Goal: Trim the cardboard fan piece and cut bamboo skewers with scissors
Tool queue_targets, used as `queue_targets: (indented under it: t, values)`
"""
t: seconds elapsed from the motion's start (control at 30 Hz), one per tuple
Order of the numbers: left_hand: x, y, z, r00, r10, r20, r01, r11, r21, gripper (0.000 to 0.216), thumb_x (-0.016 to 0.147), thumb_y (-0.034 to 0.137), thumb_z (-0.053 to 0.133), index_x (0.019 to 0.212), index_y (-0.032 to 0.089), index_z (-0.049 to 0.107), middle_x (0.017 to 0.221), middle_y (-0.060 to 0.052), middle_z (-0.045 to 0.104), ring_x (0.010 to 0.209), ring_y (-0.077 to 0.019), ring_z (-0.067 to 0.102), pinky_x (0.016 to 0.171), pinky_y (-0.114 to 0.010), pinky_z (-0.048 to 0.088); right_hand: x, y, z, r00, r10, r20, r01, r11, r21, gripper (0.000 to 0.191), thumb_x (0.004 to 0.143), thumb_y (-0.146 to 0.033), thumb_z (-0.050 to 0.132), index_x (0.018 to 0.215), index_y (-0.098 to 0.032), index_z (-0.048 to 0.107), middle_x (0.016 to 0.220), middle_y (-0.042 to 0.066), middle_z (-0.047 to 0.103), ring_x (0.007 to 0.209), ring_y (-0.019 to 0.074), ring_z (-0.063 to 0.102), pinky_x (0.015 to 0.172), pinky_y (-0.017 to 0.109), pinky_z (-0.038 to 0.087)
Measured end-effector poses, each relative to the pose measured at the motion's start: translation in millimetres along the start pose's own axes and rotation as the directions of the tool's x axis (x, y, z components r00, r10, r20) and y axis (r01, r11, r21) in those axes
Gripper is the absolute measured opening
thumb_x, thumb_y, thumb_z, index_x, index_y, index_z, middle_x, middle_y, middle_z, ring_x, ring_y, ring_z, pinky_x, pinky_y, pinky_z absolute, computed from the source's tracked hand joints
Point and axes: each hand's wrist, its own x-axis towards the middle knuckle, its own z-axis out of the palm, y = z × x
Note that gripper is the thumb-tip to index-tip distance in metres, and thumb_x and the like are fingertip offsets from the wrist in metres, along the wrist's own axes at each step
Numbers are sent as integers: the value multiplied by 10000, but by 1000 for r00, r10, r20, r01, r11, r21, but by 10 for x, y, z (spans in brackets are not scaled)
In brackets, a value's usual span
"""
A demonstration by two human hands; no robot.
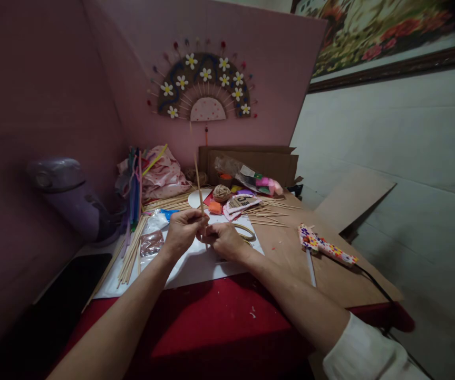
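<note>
A thin wooden skewer stick (198, 179) stands almost upright, its top leaning slightly left. Around its lower part my left hand (183, 230) is closed in a pinch. My right hand (226, 241) is closed too, its fingertips meeting the left ones at the stick's low end; they hide exactly how it grips. Just behind the right hand lie scissors with yellowish handles (247, 230), partly covered. White paper (191, 272) is spread under both hands. To the left rest a small clear packet with brown contents (152, 244) and a bundle of loose sticks (131, 258).
A flower-patterned glue gun (324, 245) with a cord lies on brown board (290, 258) at right. Behind are a twine ball (221, 193), orange clay-like block (215, 207), more sticks (267, 214) and cardboard (251, 153). A purple bottle (67, 198) leans left; a decorated fan (205, 79) hangs behind.
</note>
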Motion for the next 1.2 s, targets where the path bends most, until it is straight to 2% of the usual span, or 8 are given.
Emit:
queue_targets:
  t: [0.23, 0.5, 0.7, 0.8, 0.9, 1.07, 1.13, 1.2]
  values:
    - [-11, 76, 34, 994, 62, -91, -61, 998, 13, 202, 694, 330, 660, 739, 134, 668, 589, -16, 634, 391, -65, 448, 320, -182, 310, 8, 1, 2, 999, 44, 8, -44, 997, -71, 100, 678, -87, 607, 607, -126, 665, 524, -19, 577, 503, 80, 477, 510, 179, 331]
    - [11, 91, 47, 994, 95, -58, -95, 995, 13, 218, 720, 316, 648, 605, 132, 626, 468, 17, 550, 339, -53, 396, 313, -182, 297, -13, -77, 19, 998, 52, -37, -53, 998, -36, 73, 661, -87, 622, 607, -134, 634, 568, -7, 601, 526, 87, 500, 525, 186, 357]
    - [18, 68, 19, 994, 109, -28, -110, 994, -11, 214, 728, 301, 645, 598, 131, 631, 426, 29, 510, 343, -64, 399, 320, -191, 293, -5, -86, 6, 992, 128, -5, -121, 952, 282, 182, 775, -219, 527, 621, -140, 586, 485, -25, 537, 416, 74, 479, 451, 182, 374]
    - [3, 41, 19, 992, 114, -58, -115, 993, -3, 194, 726, 310, 650, 648, 133, 663, 464, 21, 547, 355, -63, 391, 330, -196, 290, -2, -74, 6, 988, 156, -1, -148, 940, 309, 164, 744, -201, 552, 592, -143, 574, 463, -31, 528, 402, 74, 485, 445, 183, 384]
    - [-19, 56, 32, 986, 121, -115, -119, 993, 20, 186, 707, 318, 672, 737, 137, 702, 561, -7, 623, 426, -78, 445, 383, -199, 333, -2, -57, 21, 986, 166, -3, -158, 945, 287, 161, 734, -188, 564, 580, -143, 574, 468, -26, 544, 415, 78, 505, 463, 188, 401]
    - [-39, 150, 80, 969, 171, -176, -174, 985, 1, 198, 746, 313, 648, 818, 141, 713, 656, -34, 669, 680, -133, 588, 677, -237, 445, -1, -58, 41, 988, 154, 6, -149, 951, 272, 134, 746, -179, 553, 629, -138, 603, 480, -18, 560, 420, 82, 517, 452, 183, 398]
    - [-40, 156, 103, 979, 138, -153, -152, 985, -84, 211, 777, 317, 615, 862, 143, 695, 656, -31, 664, 672, -133, 596, 680, -245, 445, 0, -72, 34, 989, 145, -2, -139, 955, 262, 142, 742, -161, 550, 609, -139, 593, 475, -22, 553, 413, 76, 511, 449, 179, 393]
    - [-37, 137, 122, 990, 106, -97, -122, 975, -185, 200, 795, 320, 592, 862, 148, 671, 596, -7, 624, 596, -123, 583, 602, -236, 437, -2, -86, 24, 991, 130, -16, -122, 961, 248, 171, 731, -135, 550, 561, -141, 563, 461, -29, 537, 412, 72, 508, 452, 174, 390]
